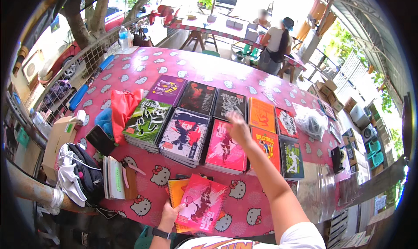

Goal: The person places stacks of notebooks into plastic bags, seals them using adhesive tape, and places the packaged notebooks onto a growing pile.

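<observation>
My left hand (170, 214), with a dark watch on its wrist, is closed on the edge of a small fanned pile at the table's near side. A pink spiral notebook (203, 203) lies on top, over a yellow-orange spiral notebook (176, 189) and darker ones mostly hidden. My right hand (237, 129) is stretched over the stacks, between a pink notebook stack (222, 146) and a black-and-grey notebook stack (229, 102). Motion smears its fingers, and whether they touch a cover is unclear. Beside it stand an orange stack (261, 114) and a yellow-orange stack (266, 146).
Purple (164, 89), green (148, 120) and white-and-navy (183, 131) notebook stacks fill the left of the group. Red cloth (124, 112), a dark phone (101, 140) and a black bag (85, 170) lie farther left. A clear plastic bag (311, 122) sits right. Two people work at a far table.
</observation>
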`<state>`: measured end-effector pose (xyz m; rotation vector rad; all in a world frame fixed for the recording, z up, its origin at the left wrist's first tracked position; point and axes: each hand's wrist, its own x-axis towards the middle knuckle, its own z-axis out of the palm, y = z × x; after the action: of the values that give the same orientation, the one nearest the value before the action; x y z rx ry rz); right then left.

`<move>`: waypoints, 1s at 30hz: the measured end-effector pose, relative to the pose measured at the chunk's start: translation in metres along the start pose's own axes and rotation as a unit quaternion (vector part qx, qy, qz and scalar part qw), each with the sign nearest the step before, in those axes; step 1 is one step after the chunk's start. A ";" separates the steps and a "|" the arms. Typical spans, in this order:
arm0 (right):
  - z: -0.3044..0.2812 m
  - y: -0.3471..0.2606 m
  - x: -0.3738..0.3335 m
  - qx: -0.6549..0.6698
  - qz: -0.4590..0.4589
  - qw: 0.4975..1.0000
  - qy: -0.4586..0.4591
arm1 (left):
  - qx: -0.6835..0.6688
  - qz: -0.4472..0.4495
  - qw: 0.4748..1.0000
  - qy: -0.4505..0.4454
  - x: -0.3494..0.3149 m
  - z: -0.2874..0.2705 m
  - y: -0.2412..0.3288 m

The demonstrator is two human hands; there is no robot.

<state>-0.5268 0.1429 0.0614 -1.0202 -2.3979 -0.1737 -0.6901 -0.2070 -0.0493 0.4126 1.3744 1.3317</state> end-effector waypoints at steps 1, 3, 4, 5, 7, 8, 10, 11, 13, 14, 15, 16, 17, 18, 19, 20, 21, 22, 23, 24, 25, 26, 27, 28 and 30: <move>0.023 0.038 0.009 -0.064 0.025 0.998 -0.002 | -0.055 -0.001 0.998 -0.006 -0.001 0.007 0.000; 0.056 0.054 0.023 -0.041 0.091 0.988 -0.120 | -0.075 0.024 0.997 0.019 -0.009 0.003 -0.006; 0.061 0.044 0.031 -0.030 0.067 0.990 -0.121 | -0.104 0.028 0.994 0.034 -0.013 -0.009 -0.018; 0.061 0.048 0.028 -0.029 0.052 0.990 -0.125 | -0.132 0.025 0.990 0.038 -0.018 -0.010 -0.020; 0.063 0.080 0.019 -0.009 0.016 0.999 -0.029 | -0.147 0.018 0.989 0.029 -0.025 -0.008 -0.015; 0.055 0.071 0.019 -0.008 0.020 0.999 0.025 | -0.135 0.007 0.991 0.019 -0.030 -0.012 -0.009; 0.010 0.036 0.013 0.044 0.012 0.996 0.082 | -0.112 -0.007 0.994 0.001 -0.032 -0.020 -0.011; -0.013 0.013 0.002 0.100 -0.005 0.991 0.089 | -0.123 -0.001 0.992 0.013 -0.032 -0.019 -0.004; -0.043 -0.049 -0.039 0.216 -0.113 0.969 -0.029 | -0.350 0.030 0.935 -0.054 -0.033 -0.015 0.019; -0.072 -0.083 -0.044 0.246 -0.118 0.938 -0.212 | -0.335 0.019 0.934 -0.122 -0.031 -0.029 0.018; -0.103 -0.115 -0.051 0.246 -0.104 0.883 -0.386 | -0.339 0.019 0.933 -0.118 -0.029 -0.031 0.022; -0.093 -0.116 -0.063 0.266 -0.135 0.883 -0.362 | -0.344 -0.005 0.931 -0.122 -0.025 -0.026 0.031; -0.078 -0.123 -0.067 0.216 -0.138 0.918 -0.304 | -0.348 -0.027 0.929 -0.123 -0.023 -0.023 0.035; -0.057 -0.130 -0.061 0.178 -0.145 0.948 -0.219 | -0.248 -0.043 0.965 -0.077 -0.011 -0.049 -0.007; -0.039 -0.137 -0.055 0.112 -0.127 0.975 -0.144 | -0.160 -0.086 0.982 -0.052 -0.015 -0.031 0.019; -0.020 -0.142 -0.049 0.055 -0.139 0.986 -0.073 | -0.117 -0.080 0.988 -0.055 -0.015 -0.028 0.020; 0.000 -0.137 -0.052 0.054 -0.140 0.986 -0.072 | -0.072 -0.074 0.993 -0.053 -0.017 -0.028 0.020; 0.019 -0.132 -0.055 0.049 -0.154 0.983 -0.085 | -0.070 -0.071 0.994 -0.053 -0.018 -0.029 0.015; 0.021 -0.143 -0.049 0.050 -0.176 0.978 -0.099 | -0.109 -0.049 0.992 -0.031 -0.020 -0.033 0.007; 0.011 -0.147 -0.057 0.080 -0.192 0.973 -0.098 | -0.148 -0.027 0.989 -0.010 -0.021 -0.038 0.000; -0.002 -0.154 -0.068 0.139 -0.221 0.960 -0.097 | -0.155 -0.023 0.988 -0.001 -0.024 -0.041 0.002; -0.042 -0.175 -0.070 0.144 -0.181 0.918 -0.321 | -0.234 -0.023 0.972 0.007 -0.029 -0.044 0.006; -0.050 -0.172 -0.093 0.195 -0.277 0.891 -0.303 | -0.308 -0.026 0.951 0.002 -0.032 -0.041 0.013; -0.058 -0.173 -0.108 0.332 -0.285 0.853 -0.284 | -0.336 -0.003 0.942 -0.008 -0.035 -0.035 0.023; -0.059 -0.176 -0.083 0.385 -0.243 0.840 -0.294 | -0.286 -0.042 0.955 -0.065 -0.031 -0.069 -0.006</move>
<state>-0.5775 -0.0523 0.0842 -0.0588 -2.7901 0.9964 -0.7363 -0.2669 -0.0584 0.0458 0.8334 1.5276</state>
